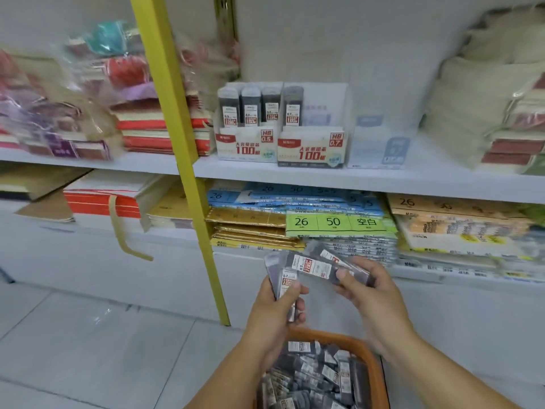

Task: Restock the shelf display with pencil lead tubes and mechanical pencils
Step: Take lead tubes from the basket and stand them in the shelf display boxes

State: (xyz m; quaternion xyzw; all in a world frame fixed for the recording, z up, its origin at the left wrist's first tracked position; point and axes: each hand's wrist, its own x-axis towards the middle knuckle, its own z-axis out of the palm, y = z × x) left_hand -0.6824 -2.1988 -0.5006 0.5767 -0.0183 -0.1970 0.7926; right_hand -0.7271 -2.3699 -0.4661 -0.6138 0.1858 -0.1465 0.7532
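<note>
Lower centre: left hand [277, 308] grips bunch of lead tubes [284, 280], held upright, fingers curled round them. Right hand [365, 287] pinches 0.7 tube [314, 265], which lies tilted across top of bunch. Below hands: orange basket [327, 335] heaped with loose tubes [318, 376]. Mid frame, on white shelf [413, 181]: HB 0.5 display box [244, 149], three tubes standing in it. HB 0.7 box [309, 153] just beside it, one tube standing. Yellow post [174, 107] left of boxes.
</note>
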